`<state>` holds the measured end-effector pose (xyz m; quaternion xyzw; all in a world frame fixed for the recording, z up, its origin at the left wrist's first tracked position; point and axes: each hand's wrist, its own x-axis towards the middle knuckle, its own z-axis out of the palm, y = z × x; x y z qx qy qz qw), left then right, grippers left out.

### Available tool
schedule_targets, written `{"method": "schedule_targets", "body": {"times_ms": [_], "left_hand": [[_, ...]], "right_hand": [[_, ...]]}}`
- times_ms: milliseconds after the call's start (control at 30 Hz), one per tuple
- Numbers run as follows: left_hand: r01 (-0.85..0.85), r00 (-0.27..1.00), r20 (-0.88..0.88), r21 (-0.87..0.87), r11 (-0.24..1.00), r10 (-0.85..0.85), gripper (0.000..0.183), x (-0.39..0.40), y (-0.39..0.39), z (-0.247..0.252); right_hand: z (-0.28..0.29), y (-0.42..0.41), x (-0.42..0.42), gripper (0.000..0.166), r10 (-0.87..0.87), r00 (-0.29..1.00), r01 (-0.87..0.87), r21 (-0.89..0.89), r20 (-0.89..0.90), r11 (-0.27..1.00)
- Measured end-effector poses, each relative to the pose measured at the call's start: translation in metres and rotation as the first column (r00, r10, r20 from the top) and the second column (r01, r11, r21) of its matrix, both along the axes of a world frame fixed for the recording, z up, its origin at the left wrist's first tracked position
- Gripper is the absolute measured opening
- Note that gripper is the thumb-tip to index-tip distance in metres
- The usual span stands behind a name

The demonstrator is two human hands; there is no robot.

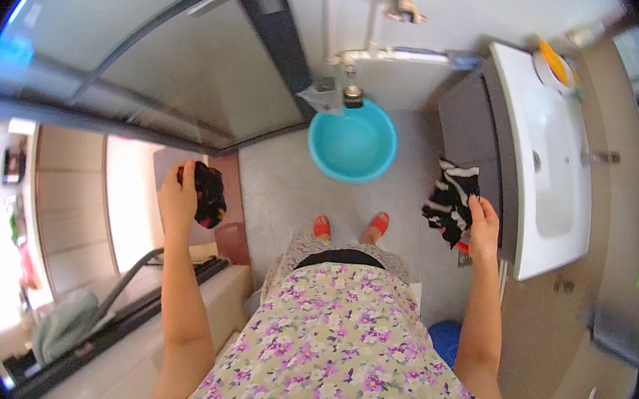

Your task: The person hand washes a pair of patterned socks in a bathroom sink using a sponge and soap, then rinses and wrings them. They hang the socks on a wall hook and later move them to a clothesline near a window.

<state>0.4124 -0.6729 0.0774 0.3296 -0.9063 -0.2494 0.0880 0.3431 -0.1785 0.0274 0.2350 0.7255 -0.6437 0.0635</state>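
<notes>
My left hand (179, 197) grips a bunched dark cloth (210, 195) with red and yellow patches, held out to the left near the doorway. In my right hand (484, 227) is a black-and-white patterned cloth (453, 204), hanging beside the front of the vanity cabinet. A bit of red shows under its lower edge. On the floor ahead, between my two hands and beyond my feet, stands a round turquoise plastic basin (352, 142). Neither cloth touches the basin.
A white washbasin (557, 182) tops the dark cabinet (471, 119) on the right. Glass shower panels (194, 66) rise at the left. Above the turquoise basin, wall pipes (391, 55) run along the wall. A blue round object (445, 338) sits low by my right arm.
</notes>
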Motion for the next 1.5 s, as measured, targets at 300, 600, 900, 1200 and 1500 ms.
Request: {"method": "schedule_targets", "body": {"times_ms": [300,600,900,1200,1500], "left_hand": [[-0.082,0.817,-0.238,0.854,0.514,0.525,0.038,0.074,-0.047,0.016],[-0.211,0.975,-0.047,0.082,0.974,0.216,0.025,0.164,-0.092,-0.004],[-0.399,0.84,-0.223,0.364,0.842,0.495,0.018,0.18,-0.198,-0.033],[0.391,0.919,-0.305,0.628,0.673,-0.249,0.031,0.052,-0.211,0.021],[0.887,0.454,-0.336,0.083,0.454,-0.826,0.03,-0.083,-0.105,0.15]], "right_hand": [[-0.027,-0.068,-0.034,0.029,0.324,0.946,-0.317,-0.139,0.027,0.938],[-0.038,-0.266,-0.056,0.021,0.8,0.595,-0.802,0.112,0.075,0.586],[-0.031,-0.419,-0.05,0.029,0.888,0.445,-0.843,0.28,-0.118,0.46],[0.035,-0.336,-0.003,0.029,0.495,0.868,-0.452,0.339,-0.049,0.825],[0.04,-0.242,0.054,0.028,0.031,0.979,0.023,0.265,-0.2,0.964]]}}
